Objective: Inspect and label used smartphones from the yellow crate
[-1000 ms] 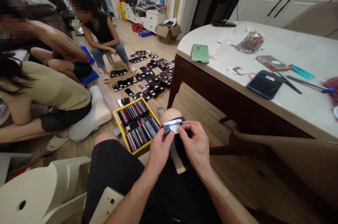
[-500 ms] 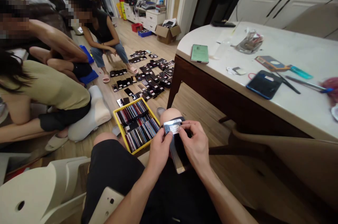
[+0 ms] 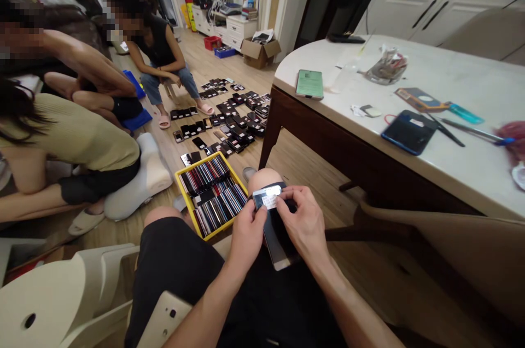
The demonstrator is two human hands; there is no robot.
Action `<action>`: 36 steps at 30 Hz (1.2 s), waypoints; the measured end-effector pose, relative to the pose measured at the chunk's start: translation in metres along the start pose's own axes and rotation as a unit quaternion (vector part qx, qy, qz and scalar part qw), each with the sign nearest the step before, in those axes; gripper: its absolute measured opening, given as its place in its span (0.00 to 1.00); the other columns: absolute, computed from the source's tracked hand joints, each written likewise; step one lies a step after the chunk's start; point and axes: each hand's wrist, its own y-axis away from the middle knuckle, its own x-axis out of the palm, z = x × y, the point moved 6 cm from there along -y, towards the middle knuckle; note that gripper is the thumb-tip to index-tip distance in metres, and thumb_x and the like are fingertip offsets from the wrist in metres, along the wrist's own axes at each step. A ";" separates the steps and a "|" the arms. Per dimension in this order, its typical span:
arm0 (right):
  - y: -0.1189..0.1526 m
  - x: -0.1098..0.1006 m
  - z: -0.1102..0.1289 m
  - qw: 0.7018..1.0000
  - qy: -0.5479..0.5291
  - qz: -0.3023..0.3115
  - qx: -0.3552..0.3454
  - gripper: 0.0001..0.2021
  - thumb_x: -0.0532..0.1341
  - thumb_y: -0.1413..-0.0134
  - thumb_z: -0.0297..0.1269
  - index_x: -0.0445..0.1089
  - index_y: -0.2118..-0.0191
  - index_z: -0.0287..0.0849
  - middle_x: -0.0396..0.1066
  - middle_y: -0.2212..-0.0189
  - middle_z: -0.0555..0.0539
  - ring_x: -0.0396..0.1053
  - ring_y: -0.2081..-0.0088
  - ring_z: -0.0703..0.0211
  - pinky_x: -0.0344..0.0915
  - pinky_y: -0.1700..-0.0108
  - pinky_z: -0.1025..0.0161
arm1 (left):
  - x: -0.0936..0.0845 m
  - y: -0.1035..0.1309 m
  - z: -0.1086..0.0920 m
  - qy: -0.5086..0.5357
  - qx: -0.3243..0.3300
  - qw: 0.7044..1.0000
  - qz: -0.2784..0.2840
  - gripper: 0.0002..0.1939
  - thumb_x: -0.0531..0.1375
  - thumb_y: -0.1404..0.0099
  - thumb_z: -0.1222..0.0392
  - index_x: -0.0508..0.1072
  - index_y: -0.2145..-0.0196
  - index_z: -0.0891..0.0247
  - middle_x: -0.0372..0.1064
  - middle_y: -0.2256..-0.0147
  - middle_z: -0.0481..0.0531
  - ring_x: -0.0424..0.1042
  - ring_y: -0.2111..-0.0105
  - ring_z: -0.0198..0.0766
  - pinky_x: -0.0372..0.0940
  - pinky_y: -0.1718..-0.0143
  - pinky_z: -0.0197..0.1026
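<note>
Pale wooden floor (image 3: 301, 164) below, the left hand (image 3: 245, 234) grips a dark, glossy, rectangular phone (image 3: 274, 230) as the right hand (image 3: 305, 223) pinches its white paper label (image 3: 269, 200), likely needing steadiness.

"What did the phone (image 3: 275, 238) look like?"

"Slim and oblong, with a dark, glossy front facing up. A pale, shiny band crossed its top end, and a brownish-grey one crossed the bottom."

"Where was it?"

"At six o'clock from the middle of the view, its top end pointing between eleven and twelve, its bottom between five and six. Part of its three o'clock side was hidden."

"And the label (image 3: 269, 201)?"

"Small and white, with dark marks too tiny to read. It was on the phone's front, near the twelve o'clock end. I couldn't tell whether all of it was stuck down."
</note>
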 end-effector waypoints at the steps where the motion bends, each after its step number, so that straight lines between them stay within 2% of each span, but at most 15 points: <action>1: 0.000 0.000 0.000 1.000 0.003 0.001 0.000 0.07 0.60 0.45 0.41 0.71 0.70 0.46 0.72 0.59 0.46 0.72 0.58 0.52 0.64 0.55 0.56 | 0.000 0.000 0.000 0.002 -0.001 1.000 -0.002 0.14 0.57 0.32 0.51 0.76 0.58 0.63 0.73 0.68 0.51 0.71 0.66 0.42 0.66 0.58 0.41; 13: -0.008 -0.001 0.003 0.997 0.065 0.046 0.020 0.07 0.60 0.47 0.42 0.71 0.70 0.46 0.71 0.63 0.49 0.71 0.62 0.53 0.61 0.58 0.56 | 0.001 -0.001 0.003 0.034 -0.027 0.999 0.005 0.16 0.60 0.36 0.50 0.77 0.58 0.63 0.70 0.75 0.48 0.68 0.74 0.39 0.66 0.67 0.39; 19: -0.013 -0.002 0.002 0.994 0.093 0.062 0.014 0.08 0.60 0.47 0.44 0.71 0.70 0.46 0.70 0.65 0.49 0.71 0.63 0.52 0.61 0.61 0.58 | 0.002 -0.001 0.003 0.038 -0.034 0.999 0.005 0.15 0.60 0.36 0.50 0.77 0.59 0.63 0.68 0.78 0.46 0.68 0.75 0.39 0.66 0.67 0.39; 24: -0.018 -0.002 0.001 0.990 0.113 0.081 0.015 0.06 0.61 0.47 0.41 0.71 0.70 0.47 0.69 0.67 0.50 0.70 0.64 0.53 0.59 0.62 0.58 | 0.003 0.000 0.001 0.039 -0.022 0.999 0.007 0.14 0.59 0.35 0.51 0.76 0.60 0.63 0.67 0.77 0.46 0.67 0.75 0.38 0.67 0.65 0.39; 30: -0.019 -0.003 -0.003 0.992 0.082 0.092 0.018 0.08 0.61 0.46 0.44 0.72 0.69 0.47 0.70 0.66 0.50 0.70 0.64 0.54 0.60 0.61 0.58 | 0.002 -0.001 0.003 0.049 -0.028 0.998 0.001 0.15 0.60 0.36 0.51 0.77 0.59 0.63 0.71 0.76 0.48 0.70 0.71 0.40 0.68 0.63 0.41; 36: -0.019 -0.003 -0.010 0.997 0.024 0.069 0.030 0.07 0.62 0.47 0.43 0.72 0.68 0.46 0.75 0.66 0.49 0.71 0.64 0.53 0.62 0.60 0.58 | 0.005 -0.002 0.004 0.066 -0.037 0.997 0.019 0.17 0.60 0.36 0.49 0.77 0.57 0.64 0.73 0.74 0.49 0.71 0.72 0.41 0.68 0.64 0.41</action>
